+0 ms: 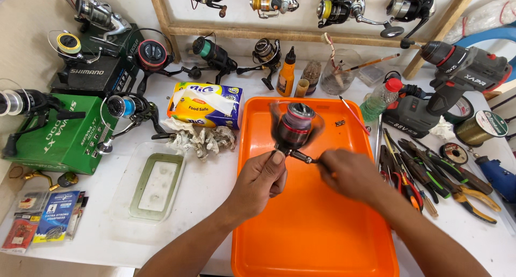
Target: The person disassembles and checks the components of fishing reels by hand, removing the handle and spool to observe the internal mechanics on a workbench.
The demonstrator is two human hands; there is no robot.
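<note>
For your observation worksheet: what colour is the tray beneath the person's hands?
Bright orange: the tray shows plainly in the head view, its only view.

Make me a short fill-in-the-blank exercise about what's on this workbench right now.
1. Both hands hold a fishing reel above a tray coloured ____.
2. The reel's rotor looks blurred, as if it is ____.
3. The row of pliers lies to the ____ of the tray.
4. The left hand grips the reel from ____.

Missing words: orange; spinning; right; below
</note>
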